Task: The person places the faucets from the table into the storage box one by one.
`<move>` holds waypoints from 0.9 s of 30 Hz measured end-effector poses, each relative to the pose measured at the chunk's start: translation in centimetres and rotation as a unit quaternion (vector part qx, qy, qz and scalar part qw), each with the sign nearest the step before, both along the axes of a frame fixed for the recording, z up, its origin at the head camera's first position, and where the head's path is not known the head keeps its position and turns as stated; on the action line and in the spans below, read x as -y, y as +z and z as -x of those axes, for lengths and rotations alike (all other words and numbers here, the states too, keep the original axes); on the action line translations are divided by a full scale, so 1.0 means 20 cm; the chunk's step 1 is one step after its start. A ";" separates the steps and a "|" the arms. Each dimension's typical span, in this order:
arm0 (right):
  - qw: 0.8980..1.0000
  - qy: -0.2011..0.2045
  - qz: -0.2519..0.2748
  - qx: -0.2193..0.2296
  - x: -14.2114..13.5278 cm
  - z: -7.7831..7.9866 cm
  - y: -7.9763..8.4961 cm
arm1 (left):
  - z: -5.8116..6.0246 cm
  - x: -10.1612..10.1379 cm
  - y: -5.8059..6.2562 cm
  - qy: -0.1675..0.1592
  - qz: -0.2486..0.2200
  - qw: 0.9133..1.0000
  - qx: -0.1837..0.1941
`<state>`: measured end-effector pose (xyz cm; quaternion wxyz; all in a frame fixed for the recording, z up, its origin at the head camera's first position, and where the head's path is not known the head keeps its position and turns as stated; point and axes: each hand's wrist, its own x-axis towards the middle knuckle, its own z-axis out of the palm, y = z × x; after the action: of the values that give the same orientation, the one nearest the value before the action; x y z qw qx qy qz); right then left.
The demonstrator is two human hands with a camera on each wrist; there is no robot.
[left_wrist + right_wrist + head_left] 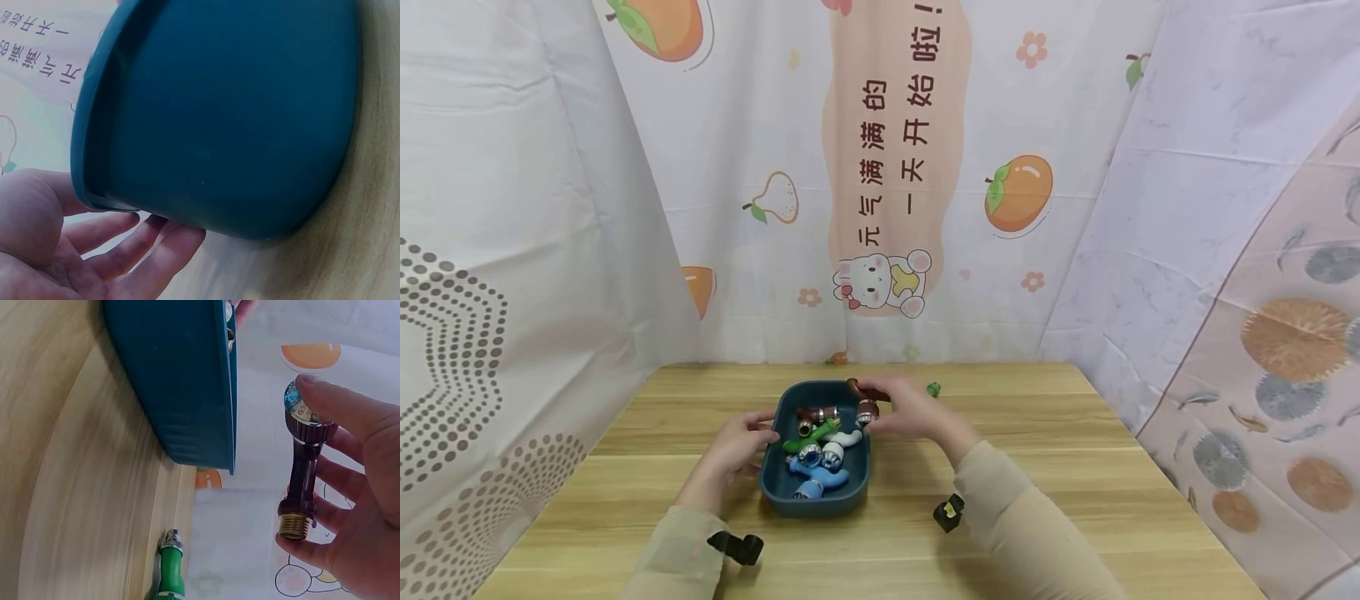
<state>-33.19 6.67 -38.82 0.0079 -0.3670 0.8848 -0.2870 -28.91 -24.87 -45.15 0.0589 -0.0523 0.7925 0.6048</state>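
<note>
A dark blue bin (816,507) stands on the wooden table with several coloured pipe-like fittings in it: a green one (805,440), a white one (847,438), a blue one (827,477) and a dark red one (811,413). My left hand (735,446) grips the bin's left rim, thumb over the edge and fingers against the outer wall (237,144). Over the bin's right rim, my right hand (906,408) holds another dark red fitting (304,478). Its brass threaded end and knurled collar show in the right wrist view, with the thumb on its shiny head.
A green fitting (170,572) lies on the table (1000,467) behind and right of the bin. Patterned curtains (760,275) hang behind the table's far edge and along both sides.
</note>
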 end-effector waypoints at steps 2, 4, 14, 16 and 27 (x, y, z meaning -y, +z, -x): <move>1.000 0.006 -0.004 -0.003 0.01 0.00 -0.01 | 0.00 0.00 0.00 0.001 0.001 1.000 0.001; 1.000 0.008 -0.005 0.002 0.02 -0.01 -0.01 | 0.00 0.00 0.00 0.002 0.003 1.000 0.001; 1.000 0.015 -0.019 0.011 0.07 -0.05 -0.01 | 0.00 0.00 -0.01 0.004 0.008 1.000 0.002; 0.999 0.014 -0.027 0.012 0.08 -0.06 -0.01 | 0.01 0.00 -0.01 0.003 0.010 1.000 0.001; 0.998 0.034 -0.055 -0.003 0.14 -0.08 -0.03 | 0.01 0.01 -0.01 0.000 -0.001 1.000 -0.002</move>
<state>-31.62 3.93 -39.39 0.0351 -0.3970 0.8861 -0.2365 -29.07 -24.98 -45.34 0.0570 -0.0513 0.7923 0.6053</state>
